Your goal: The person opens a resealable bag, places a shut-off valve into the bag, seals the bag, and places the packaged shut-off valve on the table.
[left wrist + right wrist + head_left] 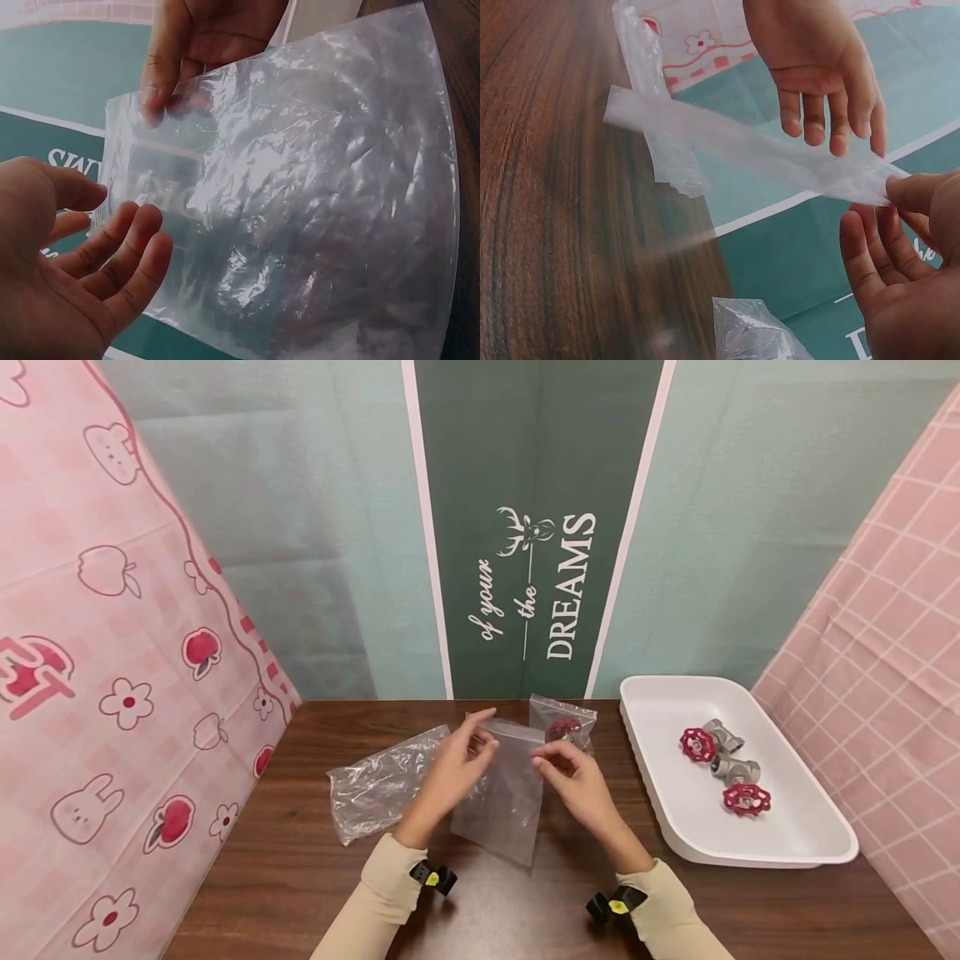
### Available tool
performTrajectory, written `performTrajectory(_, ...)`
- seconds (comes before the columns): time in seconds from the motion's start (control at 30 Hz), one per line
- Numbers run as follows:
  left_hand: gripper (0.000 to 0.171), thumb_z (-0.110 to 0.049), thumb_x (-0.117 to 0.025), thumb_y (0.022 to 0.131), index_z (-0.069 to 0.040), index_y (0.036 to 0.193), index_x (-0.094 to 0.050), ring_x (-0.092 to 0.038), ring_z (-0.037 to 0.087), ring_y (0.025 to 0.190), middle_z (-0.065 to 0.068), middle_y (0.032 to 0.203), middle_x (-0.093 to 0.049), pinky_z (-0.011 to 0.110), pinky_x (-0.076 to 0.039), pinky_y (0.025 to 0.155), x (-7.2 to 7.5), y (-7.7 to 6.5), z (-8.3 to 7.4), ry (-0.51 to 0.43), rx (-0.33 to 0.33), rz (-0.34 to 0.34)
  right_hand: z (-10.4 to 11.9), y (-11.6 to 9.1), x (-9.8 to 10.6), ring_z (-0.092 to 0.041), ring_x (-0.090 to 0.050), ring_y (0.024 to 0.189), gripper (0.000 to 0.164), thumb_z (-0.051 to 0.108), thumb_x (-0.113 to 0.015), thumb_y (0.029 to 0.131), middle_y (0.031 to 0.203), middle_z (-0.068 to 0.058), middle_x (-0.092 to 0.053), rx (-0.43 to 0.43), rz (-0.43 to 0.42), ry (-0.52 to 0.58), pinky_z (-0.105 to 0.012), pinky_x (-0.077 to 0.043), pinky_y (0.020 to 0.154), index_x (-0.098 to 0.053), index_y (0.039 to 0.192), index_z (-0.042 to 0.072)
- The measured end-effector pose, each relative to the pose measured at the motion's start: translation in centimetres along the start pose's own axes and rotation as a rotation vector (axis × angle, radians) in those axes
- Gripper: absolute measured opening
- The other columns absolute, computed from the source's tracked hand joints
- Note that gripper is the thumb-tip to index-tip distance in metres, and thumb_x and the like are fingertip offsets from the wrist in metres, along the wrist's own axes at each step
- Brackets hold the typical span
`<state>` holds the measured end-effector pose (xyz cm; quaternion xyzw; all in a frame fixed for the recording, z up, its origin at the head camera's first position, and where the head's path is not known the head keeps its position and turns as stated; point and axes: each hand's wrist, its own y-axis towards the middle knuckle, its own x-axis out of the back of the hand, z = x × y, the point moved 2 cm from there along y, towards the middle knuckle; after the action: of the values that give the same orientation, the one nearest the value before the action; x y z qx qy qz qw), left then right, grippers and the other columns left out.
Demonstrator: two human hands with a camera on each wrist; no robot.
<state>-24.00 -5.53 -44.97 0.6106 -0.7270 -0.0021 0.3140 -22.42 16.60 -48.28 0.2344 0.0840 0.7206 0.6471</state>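
A flat, clear zip-lock bag (501,802) hangs tilted over the table between both hands. At its top right edge my right hand (573,781) pinches the plastic between thumb and fingertips. My left hand (457,764) is at the top left corner, index finger stretched out along the zip edge and thumb apart from it. In the left wrist view, the left fingers (124,259) are spread loosely beside the mouth of the bag (315,180). Seen nearly edge-on in the right wrist view, the bag (727,142) runs out from the right thumb (915,193).
A crumpled clear plastic bag (378,785) lies on the table to the left. Behind my right hand is another zip-lock bag (551,710) holding a red-wheeled valve (564,727). On the right, a white tray (787,847) holds two metal valves (735,768) with red handwheels.
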Motion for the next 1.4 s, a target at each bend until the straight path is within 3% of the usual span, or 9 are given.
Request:
performTrajectory(0.17, 0.032, -0.009, -0.067, 0.104, -0.006, 0.136, -0.063, -0.071, 0.017, 0.082, 0.009, 0.099, -0.074, 0.026, -0.059, 0.077, 0.0, 0.1, -0.1, 0.015, 0.018, 0.002, 0.1, -0.1, -0.1, -0.003, -0.067, 0.086, 0.011, -0.002, -0.071, 0.099, 0.105, -0.026, -0.074, 0.021, 0.007, -0.012, -0.019, -0.060, 0.075, -0.072, 0.110, -0.004)
performTrajectory(0.5, 0.009, -0.004, -0.069, 0.100, -0.006, 0.107, -0.064, -0.066, 0.017, 0.084, 0.008, 0.092, -0.068, 0.024, -0.055, 0.074, 0.3, 0.2, -0.2, 0.024, 0.011, -0.001, 0.3, 0.0, -0.3, -0.005, -0.064, 0.086, 0.014, 0.002, -0.073, 0.099, 0.101, -0.016, -0.068, -0.057, 0.022, -0.024, -0.022, -0.060, 0.075, -0.071, 0.112, -0.002)
performTrajectory(0.8, 0.006, -0.011, -0.070, 0.102, -0.009, 0.108, -0.070, -0.067, 0.014, 0.086, 0.005, 0.096, -0.073, 0.024, -0.057, 0.077, 0.2, 0.4, -0.3, 0.070, -0.011, 0.049, 0.5, 0.1, -0.2, -0.007, -0.067, 0.086, 0.015, 0.005, -0.073, 0.100, 0.103, -0.017, -0.069, -0.035, 0.073, -0.022, -0.025, -0.061, 0.076, -0.071, 0.115, 0.001)
performTrajectory(1.0, 0.007, -0.016, -0.070, 0.104, -0.009, 0.107, -0.070, -0.068, 0.014, 0.088, 0.005, 0.100, -0.074, 0.024, -0.057, 0.078, 0.1, 0.6, -0.3, 0.062, -0.016, 0.075, 1.2, 0.8, 0.4, -0.007, -0.068, 0.087, 0.022, 0.012, -0.061, 0.109, 0.102, -0.019, -0.070, -0.049, 0.125, -0.019, -0.030, -0.062, 0.078, -0.067, 0.126, -0.001)
performTrajectory(1.1, 0.010, -0.020, -0.070, 0.105, -0.010, 0.106, -0.069, -0.069, 0.014, 0.090, 0.004, 0.103, -0.073, 0.025, -0.058, 0.080, 0.2, 0.7, -0.5, 0.065, -0.025, 0.090, 1.7, 1.4, 0.8, -0.010, -0.067, 0.083, 0.022, 0.011, -0.057, 0.111, 0.097, -0.019, -0.069, -0.010, 0.126, -0.027, -0.030, -0.061, 0.073, -0.067, 0.127, -0.001)
performTrajectory(1.27, 0.008, -0.019, -0.070, 0.104, -0.013, 0.108, -0.069, -0.071, 0.017, 0.098, 0.003, 0.107, -0.070, 0.036, -0.062, 0.087, 0.2, 0.7, -0.7, 0.058, -0.040, 0.150, 2.3, 2.0, 1.3, -0.015, -0.068, 0.083, 0.025, 0.010, -0.052, 0.112, 0.105, -0.020, -0.069, 0.019, 0.165, -0.013, -0.032, -0.062, 0.071, -0.067, 0.131, 0.002)
performTrajectory(1.4, 0.006, -0.017, -0.069, 0.105, -0.014, 0.110, -0.069, -0.070, 0.020, 0.103, 0.005, 0.110, -0.068, 0.046, -0.061, 0.092, 0.2, 0.6, -0.8, 0.016, -0.056, 0.209, 2.5, 2.3, 1.5, -0.013, -0.069, 0.089, 0.027, 0.008, -0.059, 0.109, 0.114, -0.017, -0.071, 0.034, 0.213, -0.052, -0.032, -0.063, 0.074, -0.069, 0.134, 0.007)
